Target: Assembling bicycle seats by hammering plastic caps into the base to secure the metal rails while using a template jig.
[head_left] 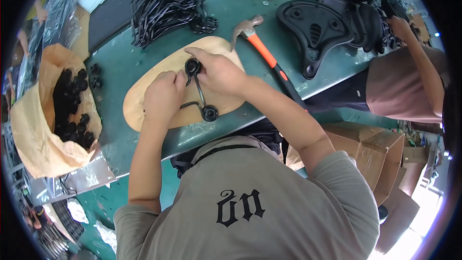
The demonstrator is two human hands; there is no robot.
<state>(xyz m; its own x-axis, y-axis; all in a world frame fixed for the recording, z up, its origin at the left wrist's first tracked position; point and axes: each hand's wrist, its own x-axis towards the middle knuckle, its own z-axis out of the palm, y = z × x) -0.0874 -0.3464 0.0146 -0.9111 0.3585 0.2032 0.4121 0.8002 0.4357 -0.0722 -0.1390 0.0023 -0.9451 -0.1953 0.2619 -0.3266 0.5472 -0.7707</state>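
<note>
Over a pale wooden board [221, 47], both my hands work on a bent dark metal rod [200, 91] with round black plastic pieces on it. My left hand [164, 95] is closed, its fingers pressed together by the rod's bent part; what lies inside them is partly hidden. With thumb and fingers my right hand [220, 73] grips the upper round black piece [193, 66]. The lower round black piece [210, 112] rests near the board's front edge, untouched. A claw hammer [263, 50] with an orange and black handle lies right of the board.
A paper bag [33, 130] of small black parts stands at the left. Behind the board is a pile of bent black rods [161, 12]. Black moulded seat-like parts [315, 26] lie at the far right, beside a co-worker [402, 82]. A cardboard box [363, 149] sits below the table.
</note>
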